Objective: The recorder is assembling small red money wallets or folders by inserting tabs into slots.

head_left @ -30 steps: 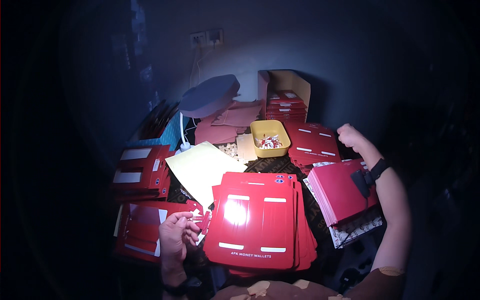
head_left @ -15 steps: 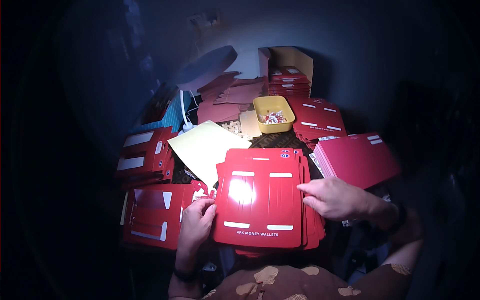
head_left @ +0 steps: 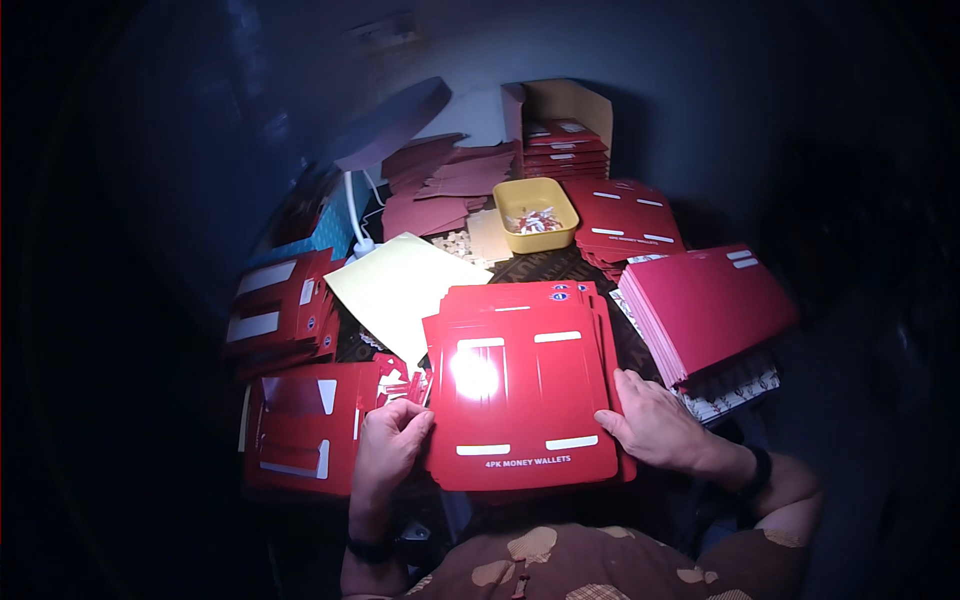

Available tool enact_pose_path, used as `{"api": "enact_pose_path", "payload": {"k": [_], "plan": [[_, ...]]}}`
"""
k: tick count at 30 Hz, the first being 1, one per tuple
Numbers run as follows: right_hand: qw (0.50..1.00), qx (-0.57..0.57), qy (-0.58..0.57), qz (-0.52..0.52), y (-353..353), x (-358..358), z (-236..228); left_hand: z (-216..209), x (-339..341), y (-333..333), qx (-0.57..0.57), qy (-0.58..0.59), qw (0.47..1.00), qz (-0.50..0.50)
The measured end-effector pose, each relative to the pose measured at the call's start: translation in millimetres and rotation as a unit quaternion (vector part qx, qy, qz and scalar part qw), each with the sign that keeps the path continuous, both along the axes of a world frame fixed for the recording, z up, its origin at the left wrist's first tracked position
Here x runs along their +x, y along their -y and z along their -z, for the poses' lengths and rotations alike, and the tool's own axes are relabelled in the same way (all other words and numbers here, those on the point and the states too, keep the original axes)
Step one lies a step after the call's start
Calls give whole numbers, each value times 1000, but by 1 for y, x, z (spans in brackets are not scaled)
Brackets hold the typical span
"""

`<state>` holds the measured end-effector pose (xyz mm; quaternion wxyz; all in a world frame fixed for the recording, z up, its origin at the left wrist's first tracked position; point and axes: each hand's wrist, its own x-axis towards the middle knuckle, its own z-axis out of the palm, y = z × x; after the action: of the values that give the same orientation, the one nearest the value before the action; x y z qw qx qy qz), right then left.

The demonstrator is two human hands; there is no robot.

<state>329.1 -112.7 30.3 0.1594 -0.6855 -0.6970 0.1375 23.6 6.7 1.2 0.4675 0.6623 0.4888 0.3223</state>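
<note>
In front of me lies a stack of red cardboard sleeves (head_left: 530,400) with white slots, its edges uneven. My right hand (head_left: 655,425) grips the right edge, thumb on the top sleeve and fingers along the side. Close by the stack's left edge, my left hand (head_left: 392,440) is closed, thumb against curled forefinger. What it pinches, if anything, I cannot make out. Just beyond those fingers lie small red and white pieces (head_left: 398,380). Further left is another red sleeve pile (head_left: 345,420), with clear strips or windows on it.
A pale yellow sheet (head_left: 395,290) lies beyond the stack. Behind it stand a yellow tub (head_left: 536,240) of small pieces and a lamp (head_left: 395,125). Pink-red envelopes (head_left: 710,305) are piled at right, more red sleeves (head_left: 630,215) behind them. An open carton (head_left: 565,100) stands at the back.
My right hand has gone from a pointing pose at the stack's right edge to gripping that edge, thumb on top. The top sleeve sits squarer over those beneath. The whole view has shifted slightly.
</note>
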Motion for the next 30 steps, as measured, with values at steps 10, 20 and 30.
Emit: {"api": "enact_pose_path", "payload": {"k": [10, 20, 30], "plan": [[993, 59, -80, 60, -15, -4, 34, -1, 7, 10, -10, -35, 998, 53], [986, 107, -123, 21, -11, 6, 40, -19, 2, 19, -27, -108, 982, 150], [987, 120, -95, -57, -14, 13, 35, -15, -3, 6, -44, -100, 989, 96]]}}
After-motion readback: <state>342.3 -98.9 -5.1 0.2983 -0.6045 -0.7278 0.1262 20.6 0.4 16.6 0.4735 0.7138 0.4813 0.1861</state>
